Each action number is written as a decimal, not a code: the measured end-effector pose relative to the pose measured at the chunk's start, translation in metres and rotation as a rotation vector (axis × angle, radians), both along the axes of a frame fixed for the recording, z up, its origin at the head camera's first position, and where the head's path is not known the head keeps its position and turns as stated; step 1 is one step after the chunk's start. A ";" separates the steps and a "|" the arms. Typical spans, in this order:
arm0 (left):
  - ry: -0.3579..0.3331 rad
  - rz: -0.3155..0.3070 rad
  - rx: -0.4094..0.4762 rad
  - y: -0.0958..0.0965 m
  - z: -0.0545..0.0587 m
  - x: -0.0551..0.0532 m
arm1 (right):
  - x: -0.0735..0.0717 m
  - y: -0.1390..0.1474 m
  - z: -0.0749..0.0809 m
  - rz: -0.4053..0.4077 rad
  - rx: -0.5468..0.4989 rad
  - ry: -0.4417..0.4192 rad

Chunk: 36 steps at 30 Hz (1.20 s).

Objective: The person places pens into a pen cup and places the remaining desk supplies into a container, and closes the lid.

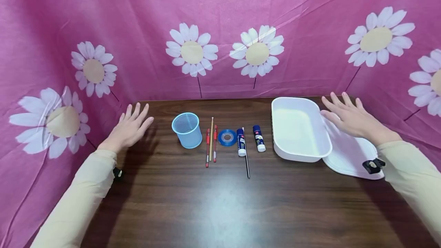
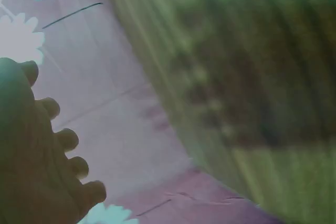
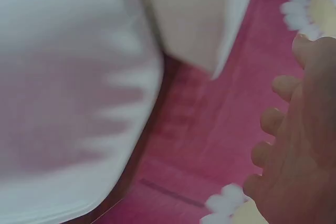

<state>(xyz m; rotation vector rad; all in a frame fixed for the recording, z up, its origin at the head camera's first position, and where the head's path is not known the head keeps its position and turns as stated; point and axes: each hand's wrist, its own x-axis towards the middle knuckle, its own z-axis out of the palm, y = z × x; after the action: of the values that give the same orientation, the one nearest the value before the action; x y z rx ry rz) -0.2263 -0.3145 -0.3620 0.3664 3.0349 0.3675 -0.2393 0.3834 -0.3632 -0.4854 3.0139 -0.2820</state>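
My left hand (image 1: pixel 128 130) hovers over the table's left side with its fingers spread and holds nothing. Nearest to it stands a light blue mesh pen cup (image 1: pixel 190 135). On the right, my right hand (image 1: pixel 355 116) is held above a white lid (image 1: pixel 351 156), fingers spread, also holding nothing. Beside that hand a white plastic box (image 1: pixel 301 133) stands without its lid, one side overlapping the lid. In the right wrist view the fingers' shadow falls on the lid (image 3: pixel 52 119). Both wrist views show the palms and fingertips apart from any object.
Between cup and box lie two red pens (image 1: pixel 208 148), a thin wooden stick (image 1: pixel 211 141), a blue tape roll (image 1: pixel 227 137), two glue sticks (image 1: pixel 259 138) and a dark slim brush or pencil (image 1: pixel 247 160). A pink flowered cloth (image 1: pixel 220 3) encloses the wooden table (image 1: pixel 165 202) at back and sides.
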 end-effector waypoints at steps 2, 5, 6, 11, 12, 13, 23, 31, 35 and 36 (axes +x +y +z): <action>-0.019 0.000 0.061 0.003 0.008 0.001 | 0.001 -0.011 0.010 0.012 -0.054 -0.002; -0.057 -0.002 0.179 0.009 0.016 0.003 | 0.005 -0.030 0.026 0.035 -0.140 -0.013; -0.064 -0.007 0.222 0.012 0.018 0.003 | 0.006 -0.037 0.031 0.050 -0.163 -0.007; -0.092 -0.049 0.423 0.030 0.019 0.010 | 0.009 -0.076 0.048 0.135 -0.264 0.069; -0.099 -0.056 0.464 0.034 0.018 0.010 | 0.008 -0.084 0.051 0.144 -0.287 0.073; -0.109 -0.065 0.507 0.038 0.016 0.011 | 0.007 -0.092 0.053 0.148 -0.314 0.066; -0.149 -0.130 0.731 0.056 -0.013 0.006 | -0.013 -0.171 0.042 0.151 -0.528 -0.192; -0.160 -0.134 0.780 0.062 -0.028 0.004 | -0.029 -0.221 0.011 0.012 -0.712 -0.528; -0.155 -0.132 0.795 0.064 -0.031 0.004 | -0.028 -0.243 -0.001 -0.050 -0.667 -0.607; -0.155 -0.133 0.797 0.065 -0.032 0.004 | -0.027 -0.247 -0.003 -0.066 -0.647 -0.626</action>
<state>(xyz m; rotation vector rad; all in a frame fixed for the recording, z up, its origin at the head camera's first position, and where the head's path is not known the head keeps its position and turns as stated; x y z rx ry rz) -0.2226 -0.2496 -0.3943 0.5310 2.5557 1.5029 -0.2667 0.1365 -0.3666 -0.2554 2.2776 -1.1769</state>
